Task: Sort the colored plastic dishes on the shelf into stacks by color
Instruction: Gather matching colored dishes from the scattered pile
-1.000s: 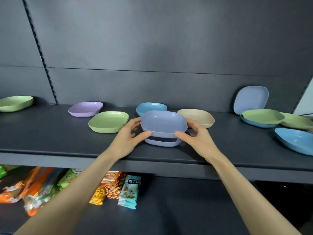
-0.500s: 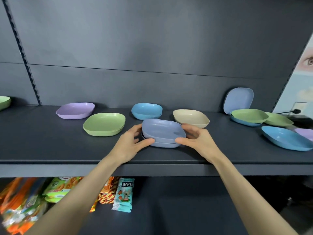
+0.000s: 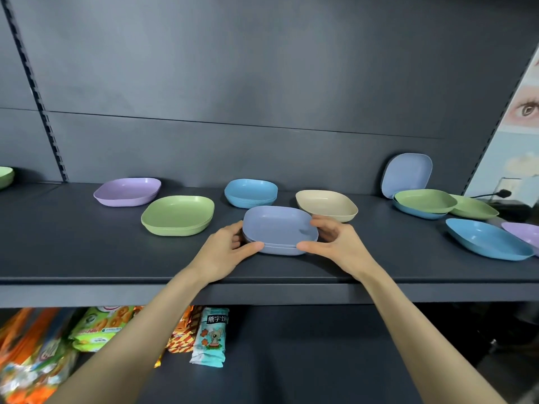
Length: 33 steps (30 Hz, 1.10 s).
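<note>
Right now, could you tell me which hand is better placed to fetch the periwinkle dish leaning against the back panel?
Probably the right hand: the leaning dish stands far to its side, while the left hand would cross the periwinkle stack.

**Centre, before you:** periwinkle stack [image 3: 278, 225], plain blue-violet.

**Behind it, left to right, all unpatterned:**
- lilac dish [image 3: 128, 191]
- pale green stack [image 3: 178, 214]
- sky-blue stack [image 3: 250, 192]
- beige dish [image 3: 325, 204]

**To your right:**
- leaning periwinkle dish [image 3: 407, 173]
- green dish [image 3: 424, 199] over a blue dish [image 3: 414, 212]
- second green dish [image 3: 475, 208]
- sky-blue dish [image 3: 487, 239]
- lilac edge dish [image 3: 522, 231]

**Far left:** green rim [image 3: 5, 176].

**Shelf [image 3: 87, 252] and back panel [image 3: 262, 83]:** dark slate grey.

**Below:** orange packets [image 3: 26, 345], a green packet [image 3: 99, 328] and an orange-yellow checked packet [image 3: 179, 336]. A pale turquoise packet [image 3: 211, 336] bears a cartoon animal and dark characters.
</note>
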### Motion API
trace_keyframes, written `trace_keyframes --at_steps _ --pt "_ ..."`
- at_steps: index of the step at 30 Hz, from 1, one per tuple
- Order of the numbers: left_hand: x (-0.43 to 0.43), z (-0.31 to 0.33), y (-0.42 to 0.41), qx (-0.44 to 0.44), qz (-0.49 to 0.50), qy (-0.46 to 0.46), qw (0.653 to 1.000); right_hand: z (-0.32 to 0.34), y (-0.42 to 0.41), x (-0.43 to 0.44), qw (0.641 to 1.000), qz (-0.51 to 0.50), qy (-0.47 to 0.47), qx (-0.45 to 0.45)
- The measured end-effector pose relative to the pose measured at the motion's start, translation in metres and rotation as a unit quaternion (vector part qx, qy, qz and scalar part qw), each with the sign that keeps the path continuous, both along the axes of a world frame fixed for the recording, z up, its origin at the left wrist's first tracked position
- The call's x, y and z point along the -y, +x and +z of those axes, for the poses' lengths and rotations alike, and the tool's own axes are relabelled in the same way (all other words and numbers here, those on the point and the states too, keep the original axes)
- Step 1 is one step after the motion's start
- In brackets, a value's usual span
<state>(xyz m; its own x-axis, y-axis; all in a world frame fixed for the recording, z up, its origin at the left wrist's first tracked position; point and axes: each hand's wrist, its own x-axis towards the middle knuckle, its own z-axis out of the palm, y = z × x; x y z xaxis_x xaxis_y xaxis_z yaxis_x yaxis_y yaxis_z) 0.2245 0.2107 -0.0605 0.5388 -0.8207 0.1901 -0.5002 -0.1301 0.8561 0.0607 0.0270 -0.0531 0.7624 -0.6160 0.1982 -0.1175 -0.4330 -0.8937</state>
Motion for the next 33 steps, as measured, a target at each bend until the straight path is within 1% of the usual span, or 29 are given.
trace_keyframes --at_steps 2,4,6,9,11,13,16,19,22,27,33 --pt "0.000 0.003 -0.004 -0.011 0.005 -0.004 1.000 0.002 0.000 -0.003 1.000 -0.008 0.000 0.000" --pt "-0.002 0.005 -0.008 -0.005 0.035 -0.016 0.999 0.006 -0.001 -0.007 1.000 -0.020 0.003 0.002" --pt "-0.003 0.005 -0.010 0.059 0.070 -0.027 0.995 0.010 -0.005 -0.008 0.999 -0.036 -0.026 -0.004" --pt "-0.002 0.015 -0.013 0.183 0.100 -0.030 0.977 0.021 -0.017 0.001 0.988 -0.076 -0.134 -0.032" --pt "0.006 0.032 -0.016 0.243 0.105 -0.042 0.963 0.033 -0.027 0.013 0.975 -0.103 -0.191 -0.054" --pt "0.019 0.054 -0.022 0.275 0.092 -0.051 0.956 0.049 -0.038 0.030 0.960 -0.121 -0.238 -0.078" --pt "0.049 0.082 -0.034 0.318 0.036 -0.026 0.947 0.075 -0.057 0.052 0.935 -0.138 -0.304 -0.121" --pt "0.084 0.104 -0.049 0.380 -0.007 0.005 0.925 0.098 -0.077 0.077 0.918 -0.159 -0.329 -0.156" --pt "0.120 0.120 -0.065 0.439 -0.019 0.020 0.898 0.116 -0.096 0.109 0.902 -0.178 -0.350 -0.179" --pt "0.187 0.137 -0.092 0.496 -0.011 0.023 0.868 0.140 -0.122 0.165 0.882 -0.180 -0.396 -0.183" --pt "0.269 0.144 -0.126 0.492 0.012 0.035 0.870 0.154 -0.148 0.242 0.871 -0.159 -0.423 -0.196"
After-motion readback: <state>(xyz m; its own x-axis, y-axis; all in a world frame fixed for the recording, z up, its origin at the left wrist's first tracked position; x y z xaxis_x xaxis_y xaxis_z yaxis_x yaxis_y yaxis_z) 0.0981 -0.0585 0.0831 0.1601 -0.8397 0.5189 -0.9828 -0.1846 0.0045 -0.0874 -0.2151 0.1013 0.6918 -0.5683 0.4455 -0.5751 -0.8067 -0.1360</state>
